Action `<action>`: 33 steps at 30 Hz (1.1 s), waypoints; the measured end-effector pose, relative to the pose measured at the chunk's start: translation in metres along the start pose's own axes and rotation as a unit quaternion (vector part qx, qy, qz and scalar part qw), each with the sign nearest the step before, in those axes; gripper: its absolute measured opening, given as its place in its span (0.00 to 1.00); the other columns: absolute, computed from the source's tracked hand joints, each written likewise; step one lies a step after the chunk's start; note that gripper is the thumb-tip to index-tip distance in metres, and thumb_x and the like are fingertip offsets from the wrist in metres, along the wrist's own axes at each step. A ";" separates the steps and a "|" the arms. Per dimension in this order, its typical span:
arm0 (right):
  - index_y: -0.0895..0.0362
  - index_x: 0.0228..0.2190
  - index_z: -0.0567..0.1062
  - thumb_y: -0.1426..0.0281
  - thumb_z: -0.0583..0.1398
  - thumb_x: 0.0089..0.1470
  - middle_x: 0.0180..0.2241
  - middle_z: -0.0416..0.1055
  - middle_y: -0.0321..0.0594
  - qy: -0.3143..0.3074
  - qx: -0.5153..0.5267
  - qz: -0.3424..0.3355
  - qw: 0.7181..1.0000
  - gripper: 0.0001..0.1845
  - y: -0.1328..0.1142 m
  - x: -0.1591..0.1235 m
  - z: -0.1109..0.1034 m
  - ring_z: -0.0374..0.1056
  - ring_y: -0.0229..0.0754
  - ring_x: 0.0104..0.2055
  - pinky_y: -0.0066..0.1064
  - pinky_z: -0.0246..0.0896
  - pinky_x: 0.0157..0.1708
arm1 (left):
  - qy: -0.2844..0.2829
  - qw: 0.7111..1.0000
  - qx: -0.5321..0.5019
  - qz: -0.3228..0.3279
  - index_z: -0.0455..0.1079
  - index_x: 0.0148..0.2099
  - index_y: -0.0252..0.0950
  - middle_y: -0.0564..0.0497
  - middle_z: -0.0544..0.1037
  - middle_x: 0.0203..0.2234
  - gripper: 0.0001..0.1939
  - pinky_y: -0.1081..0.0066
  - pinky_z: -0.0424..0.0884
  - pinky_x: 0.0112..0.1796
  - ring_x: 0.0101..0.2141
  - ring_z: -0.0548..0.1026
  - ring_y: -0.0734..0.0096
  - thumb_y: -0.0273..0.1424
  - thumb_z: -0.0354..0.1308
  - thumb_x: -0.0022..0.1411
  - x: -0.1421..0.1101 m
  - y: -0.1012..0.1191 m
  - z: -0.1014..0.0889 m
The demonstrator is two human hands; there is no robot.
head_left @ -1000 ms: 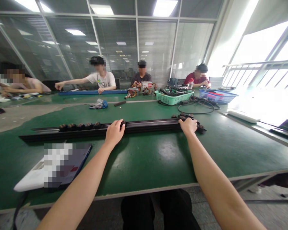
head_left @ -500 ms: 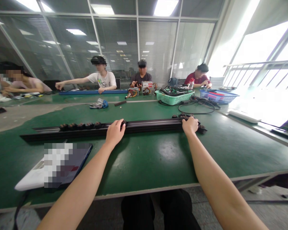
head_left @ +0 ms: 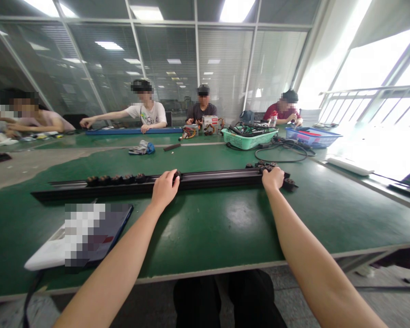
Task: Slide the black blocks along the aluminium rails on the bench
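Long black rail (head_left: 218, 178), seemingly stiff and weighty, held from above: fingers (head_left: 174, 176) curled closed over its top, left hand (head_left: 164, 190) and right hand (head_left: 272, 178) set well apart, a sensible hold on so long a bar. It lies lengthwise on a green-topped workbench (head_left: 205, 237), dark round fittings (head_left: 116, 178) lining its left stretch.

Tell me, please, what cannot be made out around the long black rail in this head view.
Head view:
- Long black rail: the stretches beneath the left hand and right hand are hidden by them.
- Small dark knobbed parts on it: too small to identify.
- Flat white and navy object: pixelated.
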State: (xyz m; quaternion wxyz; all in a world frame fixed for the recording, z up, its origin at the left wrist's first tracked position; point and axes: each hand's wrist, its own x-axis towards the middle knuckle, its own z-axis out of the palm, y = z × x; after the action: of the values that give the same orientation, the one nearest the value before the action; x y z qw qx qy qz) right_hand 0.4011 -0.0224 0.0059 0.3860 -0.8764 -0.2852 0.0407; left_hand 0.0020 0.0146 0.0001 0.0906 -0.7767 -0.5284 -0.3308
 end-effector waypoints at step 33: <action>0.60 0.53 0.68 0.74 0.48 0.62 0.48 0.65 0.57 0.186 0.153 -0.302 0.922 0.20 -0.038 -0.052 0.012 0.60 0.58 0.56 0.56 0.57 0.57 | -0.001 1.000 0.017 0.001 0.72 0.64 0.32 0.39 0.79 0.56 0.22 0.55 0.73 0.56 0.54 0.78 0.50 0.35 0.48 0.75 0.001 0.000 0.003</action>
State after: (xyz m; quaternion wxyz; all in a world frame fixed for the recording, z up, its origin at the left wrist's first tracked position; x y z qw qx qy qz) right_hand 0.3363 -0.0221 0.0164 0.5552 -0.6706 -0.4502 -0.1984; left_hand 0.0032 0.0164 -0.0017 0.1037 -0.7759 -0.5329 -0.3214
